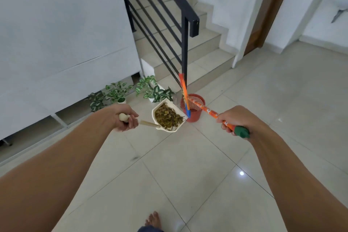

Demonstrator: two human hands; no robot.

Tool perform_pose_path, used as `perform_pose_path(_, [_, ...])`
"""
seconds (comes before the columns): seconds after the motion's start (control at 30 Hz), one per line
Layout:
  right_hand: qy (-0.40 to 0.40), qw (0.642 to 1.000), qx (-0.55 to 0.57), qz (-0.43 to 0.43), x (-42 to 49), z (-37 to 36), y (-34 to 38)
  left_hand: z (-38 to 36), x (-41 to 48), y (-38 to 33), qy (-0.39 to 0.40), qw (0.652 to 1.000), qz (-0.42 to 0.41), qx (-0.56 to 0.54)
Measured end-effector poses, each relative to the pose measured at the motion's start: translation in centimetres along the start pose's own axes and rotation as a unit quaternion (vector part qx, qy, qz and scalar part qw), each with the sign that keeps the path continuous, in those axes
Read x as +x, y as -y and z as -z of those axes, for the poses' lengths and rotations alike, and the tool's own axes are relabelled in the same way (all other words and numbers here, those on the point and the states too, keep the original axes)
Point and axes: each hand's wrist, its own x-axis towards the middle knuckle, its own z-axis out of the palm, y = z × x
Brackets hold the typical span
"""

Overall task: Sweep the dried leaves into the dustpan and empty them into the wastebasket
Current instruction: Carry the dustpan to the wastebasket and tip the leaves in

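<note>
Half done, going by the look of it: sweeping seemingly finished, emptying yet to come.

Far left of centre, just scenery: small potted plants (118,92) with green-and-white patterned foliage along the wall.

Next over, left hand (125,120) curled tight round the pale, rounded knob end of a thin stick handle, holding the dustpan (158,107) up off the floor. Cream plastic, scoop-shaped, raised walls at the back.

Inside it, a heap of dried leaves (168,117): olive-brown, crinkly, curled, a few stems poking over the front lip. None spotted loose on the glossy pale tiles (188,165) in view, so probably nothing left to sweep.

Just right of the pan, red wastebasket (197,116): round, plastic, mesh-sided near the rim, standing at the foot of the black metal stair railing (185,47). Can't tell what's in it. Pan held beside it rather than over the mouth, so no tipping yet.

Across the basket in the frame, broom (205,109): orange patterned handle, flat orange-and-blue head seen edge-on.

Further right, right hand (233,120) clamped round that handle just short of its green end cap.

Left to do, at a guess: swing pan over the rim, tip, shake out.
</note>
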Motion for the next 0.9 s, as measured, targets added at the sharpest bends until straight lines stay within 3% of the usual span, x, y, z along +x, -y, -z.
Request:
perform_pose_path(0.5, [-0.070,0.996,0.042,-0.019,11.4,7.5,0.6,-11.6,5.5,-11.0,-0.006,0.996,-0.034,0.077])
perform_pose_path(0.9, [-0.080,0.989,0.113,-0.052,21.1,7.2,0.8,-20.0,12.6,-12.5,-0.126,0.961,-0.112,0.220])
